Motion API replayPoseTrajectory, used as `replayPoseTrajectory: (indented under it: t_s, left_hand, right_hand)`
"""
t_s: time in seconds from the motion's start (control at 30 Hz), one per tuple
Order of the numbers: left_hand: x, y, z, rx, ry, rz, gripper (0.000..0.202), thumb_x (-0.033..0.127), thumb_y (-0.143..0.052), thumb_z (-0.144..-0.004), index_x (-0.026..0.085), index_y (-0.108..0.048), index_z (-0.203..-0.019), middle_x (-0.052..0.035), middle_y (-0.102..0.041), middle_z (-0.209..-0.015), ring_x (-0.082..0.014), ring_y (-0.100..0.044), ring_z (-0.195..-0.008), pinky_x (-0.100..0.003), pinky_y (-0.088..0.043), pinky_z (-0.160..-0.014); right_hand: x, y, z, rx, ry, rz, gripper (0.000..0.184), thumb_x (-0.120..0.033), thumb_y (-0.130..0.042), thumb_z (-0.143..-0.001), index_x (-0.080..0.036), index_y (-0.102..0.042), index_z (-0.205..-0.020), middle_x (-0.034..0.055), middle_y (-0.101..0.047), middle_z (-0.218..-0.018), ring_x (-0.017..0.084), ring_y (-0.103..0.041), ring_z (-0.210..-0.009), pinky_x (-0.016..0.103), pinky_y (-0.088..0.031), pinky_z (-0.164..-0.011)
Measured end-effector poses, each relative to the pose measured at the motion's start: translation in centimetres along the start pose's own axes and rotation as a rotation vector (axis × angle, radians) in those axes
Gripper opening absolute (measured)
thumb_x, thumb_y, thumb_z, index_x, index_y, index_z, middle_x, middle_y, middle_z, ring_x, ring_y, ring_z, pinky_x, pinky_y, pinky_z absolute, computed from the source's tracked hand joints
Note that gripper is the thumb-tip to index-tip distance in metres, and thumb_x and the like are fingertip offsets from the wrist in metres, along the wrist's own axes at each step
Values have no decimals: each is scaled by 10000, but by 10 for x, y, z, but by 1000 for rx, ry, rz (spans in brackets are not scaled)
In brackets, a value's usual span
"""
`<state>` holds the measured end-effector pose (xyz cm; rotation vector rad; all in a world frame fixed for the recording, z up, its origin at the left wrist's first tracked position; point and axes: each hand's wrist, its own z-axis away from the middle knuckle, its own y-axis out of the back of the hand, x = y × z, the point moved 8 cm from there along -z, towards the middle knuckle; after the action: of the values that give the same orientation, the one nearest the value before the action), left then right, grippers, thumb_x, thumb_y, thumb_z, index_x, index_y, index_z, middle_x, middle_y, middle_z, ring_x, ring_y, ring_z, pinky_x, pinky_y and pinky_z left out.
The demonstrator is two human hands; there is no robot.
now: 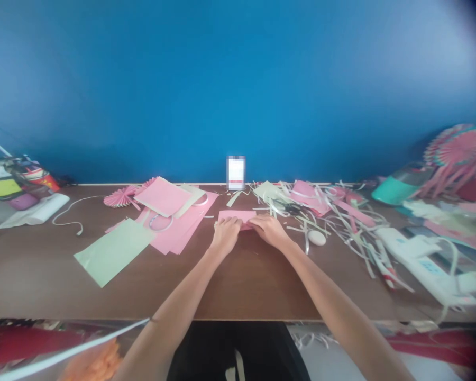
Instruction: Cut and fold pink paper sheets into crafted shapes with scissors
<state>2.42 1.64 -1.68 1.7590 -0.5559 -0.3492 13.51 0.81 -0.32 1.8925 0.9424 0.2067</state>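
A small pink sheet of paper [238, 214] lies on the brown table in front of me. My left hand [227, 233] closes its fingers on the near left edge of the sheet. At the near right edge, my right hand [267, 227] pinches the same paper. Both hands rest low at the table top, and their bent fingers partly cover the sheet's near edge. Whether that edge is folded I cannot tell. Just left of the hands are overlapping pink sheets [178, 235] and a pale green sheet [113, 251].
White and pink paper strips [355, 238] tangle to the right, near a white oval object [316, 238] and a power strip [424, 264]. Pleated pink paper fans [121, 197] lie at the back left beside a white cable [79, 230]. A blue wall [238, 79] closes off the back.
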Motion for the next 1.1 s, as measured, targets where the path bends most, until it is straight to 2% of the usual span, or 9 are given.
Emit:
replayPoseTrajectory:
  t_s: [0.17,0.33,0.47,0.63,0.7,0.87,0.93,1.0,1.1]
  left_hand:
    - [2,7,0,11,-1,-18,233,100,-398,-883,196,-599,-949,-54,-635,-936,-204,-532,-933,-348,-374,-846]
    - [2,10,0,40,-34,-23,214,130,-402,-897,185,-606,-934,-59,-637,-902,-205,-545,-902,-353,-371,-832]
    - [-2,7,1,19,-52,-14,212,130,-418,-892,182,-619,-938,-60,-648,-910,-200,-557,-900,-342,-379,-833]
    - [-6,11,3,40,-69,31,378,17,-400,-842,208,-601,-1099,-50,-671,-979,-193,-579,-946,-326,-391,-858]
    - [-9,11,3,18,-53,55,418,-7,-402,-822,217,-601,-1114,-43,-681,-973,-183,-594,-929,-314,-397,-866]
    - [-8,10,3,6,0,27,359,-8,-436,-791,191,-632,-1017,-56,-689,-897,-199,-613,-892,-324,-412,-858]
    - [-3,10,3,24,1,16,328,-4,-454,-775,178,-632,-982,-62,-686,-877,-206,-615,-882,-328,-414,-857]
    - [1,10,2,37,-6,11,314,0,-462,-773,170,-629,-977,-66,-685,-876,-204,-616,-874,-324,-416,-854]
    - [3,9,1,41,1,23,255,48,-449,-827,171,-636,-950,-69,-689,-875,-198,-618,-870,-322,-418,-850]
  right_hand:
    - [1,4,0,2,38,-13,275,-188,-403,-954,-206,-666,-877,25,-688,-755,143,-609,-710,246,-376,-705]
    - [0,7,0,-15,51,-9,266,-205,-407,-953,-194,-672,-927,50,-696,-783,157,-618,-726,257,-401,-723]
    - [7,2,3,-33,46,35,273,-154,-409,-932,-192,-674,-981,67,-703,-818,162,-620,-731,260,-418,-722]
    - [17,4,5,-26,40,102,296,-106,-410,-906,-189,-668,-1025,66,-703,-838,156,-620,-738,254,-418,-710]
    - [15,8,4,-20,54,120,284,-115,-416,-911,-190,-662,-1031,65,-701,-855,158,-618,-769,263,-415,-738]
    - [-4,11,-2,-26,76,246,189,-227,-468,-932,-189,-652,-948,71,-693,-905,200,-580,-945,319,-343,-861]
    - [-9,5,-5,-46,67,299,174,-222,-479,-925,-181,-644,-888,66,-689,-851,195,-578,-902,321,-321,-853]
    - [-9,-2,-6,-79,52,342,160,-156,-484,-902,-183,-636,-859,50,-682,-788,178,-577,-813,317,-308,-825]
    - [-5,-9,-6,-122,31,352,187,-78,-491,-855,-198,-635,-862,24,-678,-744,156,-568,-731,308,-294,-808]
